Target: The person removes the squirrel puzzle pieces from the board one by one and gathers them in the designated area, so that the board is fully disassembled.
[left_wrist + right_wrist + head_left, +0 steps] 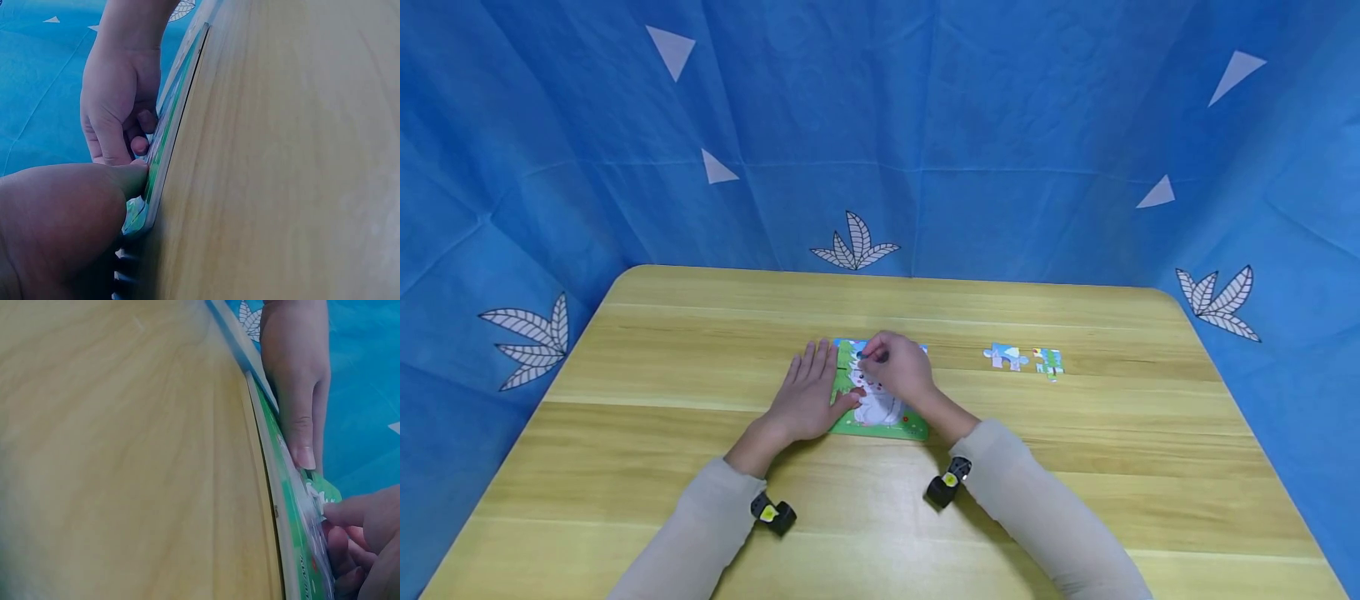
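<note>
Puzzle board [887,430] lies on the counter [857,533], its left side under the flat-spread left hand [808,402]; the right hand [901,367], pinching a green piece [326,487], hides its upper part. Two loose pieces [1006,358] lie right of the board.

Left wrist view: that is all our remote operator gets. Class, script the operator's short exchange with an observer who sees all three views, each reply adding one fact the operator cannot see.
Operator: I can't make out whether the right hand holds anything over the puzzle board. Does it?
Observer: Yes. In the right wrist view, its fingers pinch a green-and-white piece.
Operator: Are any loose pieces lying off the board?
Observer: Yes. The head view shows a blue-and-pink piece and a green-and-blue piece on the table, to the board's right.
</note>
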`<state>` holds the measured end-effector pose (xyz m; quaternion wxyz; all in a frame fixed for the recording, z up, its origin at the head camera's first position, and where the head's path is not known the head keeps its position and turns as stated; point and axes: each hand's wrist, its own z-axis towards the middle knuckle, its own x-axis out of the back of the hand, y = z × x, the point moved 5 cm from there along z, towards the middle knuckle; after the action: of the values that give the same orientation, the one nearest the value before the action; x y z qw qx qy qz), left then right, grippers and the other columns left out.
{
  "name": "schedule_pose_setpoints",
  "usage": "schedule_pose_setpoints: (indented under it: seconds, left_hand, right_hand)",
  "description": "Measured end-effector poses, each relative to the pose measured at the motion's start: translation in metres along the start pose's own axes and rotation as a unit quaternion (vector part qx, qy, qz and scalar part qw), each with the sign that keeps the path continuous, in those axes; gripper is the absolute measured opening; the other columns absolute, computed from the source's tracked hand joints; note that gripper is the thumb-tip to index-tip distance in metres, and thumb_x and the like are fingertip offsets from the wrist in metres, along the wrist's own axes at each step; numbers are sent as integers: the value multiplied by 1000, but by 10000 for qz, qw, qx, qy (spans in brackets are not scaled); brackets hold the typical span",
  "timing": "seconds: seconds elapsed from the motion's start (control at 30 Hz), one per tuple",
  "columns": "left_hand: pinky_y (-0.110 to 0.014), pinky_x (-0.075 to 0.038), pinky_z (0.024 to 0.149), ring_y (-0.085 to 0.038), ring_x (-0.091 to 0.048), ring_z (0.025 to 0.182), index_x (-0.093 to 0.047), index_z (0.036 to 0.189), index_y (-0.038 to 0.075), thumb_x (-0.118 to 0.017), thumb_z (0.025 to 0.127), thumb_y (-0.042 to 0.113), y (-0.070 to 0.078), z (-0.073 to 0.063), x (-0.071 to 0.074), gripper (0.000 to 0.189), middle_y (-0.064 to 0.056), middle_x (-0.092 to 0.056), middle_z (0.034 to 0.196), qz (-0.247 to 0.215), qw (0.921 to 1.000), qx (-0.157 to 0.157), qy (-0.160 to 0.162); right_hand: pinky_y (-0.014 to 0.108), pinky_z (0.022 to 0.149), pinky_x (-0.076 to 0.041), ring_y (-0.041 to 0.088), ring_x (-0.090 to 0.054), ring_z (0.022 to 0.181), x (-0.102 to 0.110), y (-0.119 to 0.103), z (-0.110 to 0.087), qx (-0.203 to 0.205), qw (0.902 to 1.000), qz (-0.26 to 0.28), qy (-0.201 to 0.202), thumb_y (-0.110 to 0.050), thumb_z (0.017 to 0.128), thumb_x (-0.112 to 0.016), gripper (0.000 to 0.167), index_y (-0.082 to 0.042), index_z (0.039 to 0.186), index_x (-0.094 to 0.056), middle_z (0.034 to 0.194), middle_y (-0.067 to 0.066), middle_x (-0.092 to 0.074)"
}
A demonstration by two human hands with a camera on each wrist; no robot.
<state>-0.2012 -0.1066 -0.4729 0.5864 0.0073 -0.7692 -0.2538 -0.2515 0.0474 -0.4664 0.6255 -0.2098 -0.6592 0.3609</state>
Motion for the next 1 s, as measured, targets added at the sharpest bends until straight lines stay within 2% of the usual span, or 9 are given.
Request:
schedule_pose_setpoints:
  seconds: [0.23,0.43,0.67,1.0]
  left_hand:
    - [-57,-1,123,-42,7,154,-4,160,-6,-48,105,50,0,0,0,90,-25,3,168,-52,10000,-13,-10]
    - [-57,-1,123,-42,7,154,-4,160,-6,-47,106,50,0,0,-1,89,-25,3,168,-46,10000,-4,6]
    - [-56,0,124,-40,9,154,-4,160,-5,-46,106,51,-1,0,-1,89,-24,4,168,-4,10000,17,-56]
    - [-56,-1,123,-41,8,154,-4,160,-5,-46,105,53,-2,0,-1,90,-24,3,168,-26,10000,-32,-14]
  right_hand:
    - [32,70,-47,12,-64,71,1,4,0,-392,9983,440,-48,-15,88,-80,24,-12,106,-65,81,-2,-73]
    - [33,73,-49,13,-67,76,1,6,0,-616,9962,613,-73,-17,89,-79,27,-11,113,-68,85,0,-74]
    - [28,63,-47,13,-63,71,2,4,0,-700,9931,932,-125,-17,91,-77,17,-9,106,-71,83,2,-73]
    - [26,59,-44,13,-58,66,3,3,2,-762,9909,1102,-118,-18,93,-75,13,-9,101,-71,77,1,-69]
